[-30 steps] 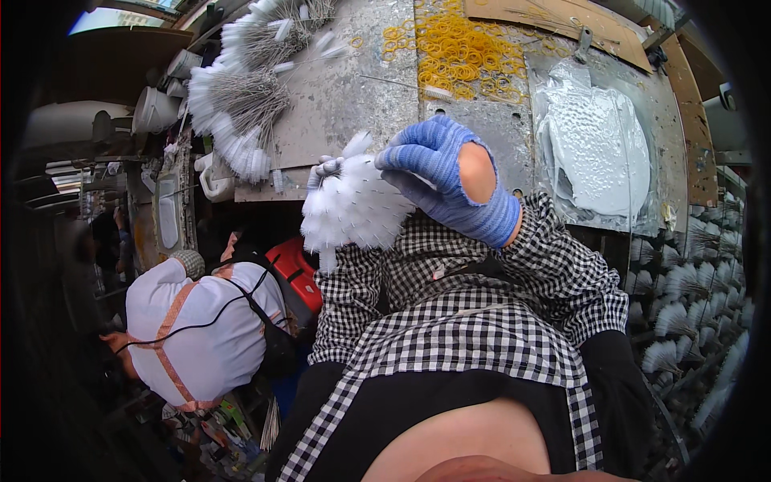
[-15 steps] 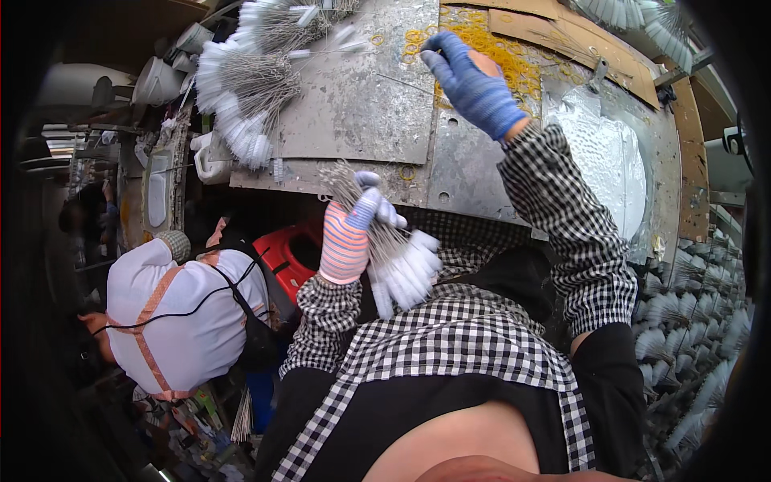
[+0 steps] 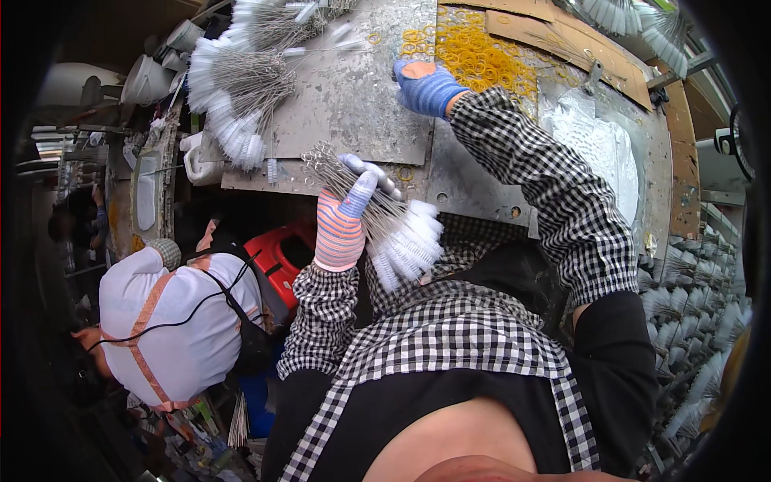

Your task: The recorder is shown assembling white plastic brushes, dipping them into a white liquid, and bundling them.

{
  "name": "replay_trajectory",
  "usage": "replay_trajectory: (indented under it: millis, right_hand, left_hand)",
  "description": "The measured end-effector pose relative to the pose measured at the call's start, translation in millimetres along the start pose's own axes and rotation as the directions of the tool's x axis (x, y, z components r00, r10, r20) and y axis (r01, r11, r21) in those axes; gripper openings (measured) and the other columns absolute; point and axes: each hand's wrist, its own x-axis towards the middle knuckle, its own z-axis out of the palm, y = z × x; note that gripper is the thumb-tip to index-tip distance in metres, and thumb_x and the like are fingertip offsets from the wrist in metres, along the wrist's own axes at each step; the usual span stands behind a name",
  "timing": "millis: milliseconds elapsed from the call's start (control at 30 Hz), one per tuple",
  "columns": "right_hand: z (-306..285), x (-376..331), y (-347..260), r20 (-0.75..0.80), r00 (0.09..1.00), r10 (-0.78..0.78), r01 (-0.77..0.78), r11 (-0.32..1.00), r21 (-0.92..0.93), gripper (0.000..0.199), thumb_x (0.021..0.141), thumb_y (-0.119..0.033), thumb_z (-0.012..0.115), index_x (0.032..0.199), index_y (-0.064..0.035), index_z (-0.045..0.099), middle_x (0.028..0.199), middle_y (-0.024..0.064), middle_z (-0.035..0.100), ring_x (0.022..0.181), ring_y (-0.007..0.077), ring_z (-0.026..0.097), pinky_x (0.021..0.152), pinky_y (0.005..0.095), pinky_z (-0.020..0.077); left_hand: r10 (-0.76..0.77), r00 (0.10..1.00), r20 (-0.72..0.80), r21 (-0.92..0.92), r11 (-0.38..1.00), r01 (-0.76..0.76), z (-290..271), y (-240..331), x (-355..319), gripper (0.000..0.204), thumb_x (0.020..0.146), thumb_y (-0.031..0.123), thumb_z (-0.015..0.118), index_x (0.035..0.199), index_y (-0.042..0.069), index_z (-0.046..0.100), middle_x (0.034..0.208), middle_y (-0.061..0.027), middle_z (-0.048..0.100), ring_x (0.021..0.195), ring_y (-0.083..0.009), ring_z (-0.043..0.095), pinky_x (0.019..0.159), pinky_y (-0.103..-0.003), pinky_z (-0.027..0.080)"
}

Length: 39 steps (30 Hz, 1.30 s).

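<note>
My left hand, in a striped pink and blue glove, is closed around a bundle of thin wire-handled brushes. Their white bristles point down and right toward my apron, and the looped wire ends stick up past my fingers. On the metal tabletop, my right hand rests in a blue glove with its fingers curled down. Whatever lies under or in those fingers is hidden. Just beyond and to the right of it spreads a pile of yellow rubber bands.
A heap of similar white brushes lies at the table's far left. Cardboard strips edge the far right, near a white plastic sheet. Left of me, a person in white bends beside a red seat. More brushes stand at right.
My right hand has come down and left from above the rubber bands onto the metal plate, where a thin wire lay. The bundle in my left hand has tilted slightly.
</note>
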Motion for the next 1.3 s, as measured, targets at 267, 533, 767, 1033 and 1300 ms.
replay_trajectory:
  millis: [267, 533, 767, 1033, 1300]
  right_hand:
    - [-77, -139, -19, -0.643, 0.734, -0.220, 0.581, 0.693, 0.426, 0.028, 0.091, -0.006, 0.057, 0.119, 0.0002, 0.058, 0.093, 0.0133, 0.063, 0.082, 0.0276, 0.063, 0.074, 0.0388, 0.0522]
    - [-80, -184, 19, -0.668, 0.647, -0.366, 0.479, 0.878, -0.018, 0.029, 0.080, -0.009, 0.068, 0.107, -0.0023, 0.059, 0.099, 0.0169, 0.057, 0.091, 0.0373, 0.057, 0.084, 0.0469, 0.0449]
    - [-195, -202, -43, -0.733, 0.625, -0.270, 0.658, 0.687, 0.308, 0.061, 0.087, -0.011, 0.060, 0.145, 0.0033, 0.051, 0.144, 0.0255, 0.056, 0.132, 0.0381, 0.056, 0.114, 0.0475, 0.0388]
    - [-154, -173, -68, -0.536, 0.685, -0.494, 0.569, 0.822, -0.030, 0.042, 0.099, -0.036, 0.061, 0.129, -0.0069, 0.066, 0.116, 0.0127, 0.071, 0.114, 0.0328, 0.066, 0.099, 0.0460, 0.0490]
    - [-142, -166, -40, -0.486, 0.847, -0.216, 0.473, 0.723, 0.504, 0.101, 0.073, -0.039, 0.090, 0.156, -0.0109, 0.041, 0.140, 0.0173, 0.060, 0.118, 0.0265, 0.065, 0.101, 0.0396, 0.0511]
  left_hand:
    - [0.283, 0.782, 0.556, 0.242, 0.844, -0.478, 60, -40, 58, 0.060, 0.091, 0.001, 0.072, 0.145, 0.007, 0.047, 0.142, -0.0115, 0.057, 0.133, -0.0241, 0.055, 0.111, -0.038, 0.044]
    - [0.066, 0.686, 0.724, 0.389, 0.782, -0.486, 81, -74, 84, 0.065, 0.086, 0.006, 0.075, 0.143, 0.006, 0.046, 0.122, -0.0136, 0.067, 0.109, -0.0293, 0.068, 0.092, -0.040, 0.055]
    - [0.198, 0.701, 0.685, 0.595, 0.404, -0.695, 95, -71, 69, 0.036, 0.080, 0.003, 0.071, 0.115, 0.008, 0.066, 0.099, -0.0147, 0.071, 0.093, -0.0335, 0.070, 0.083, -0.042, 0.055]
    - [0.280, 0.632, 0.723, 0.443, 0.514, -0.735, 111, -60, 68, 0.039, 0.088, 0.002, 0.070, 0.124, 0.006, 0.058, 0.093, -0.0134, 0.070, 0.087, -0.0264, 0.070, 0.075, -0.036, 0.057]
    - [0.282, 0.802, 0.526, 0.091, 0.919, -0.383, 111, -51, 68, 0.045, 0.097, 0.002, 0.066, 0.140, 0.006, 0.050, 0.096, -0.0121, 0.070, 0.085, -0.0192, 0.070, 0.076, -0.029, 0.058]
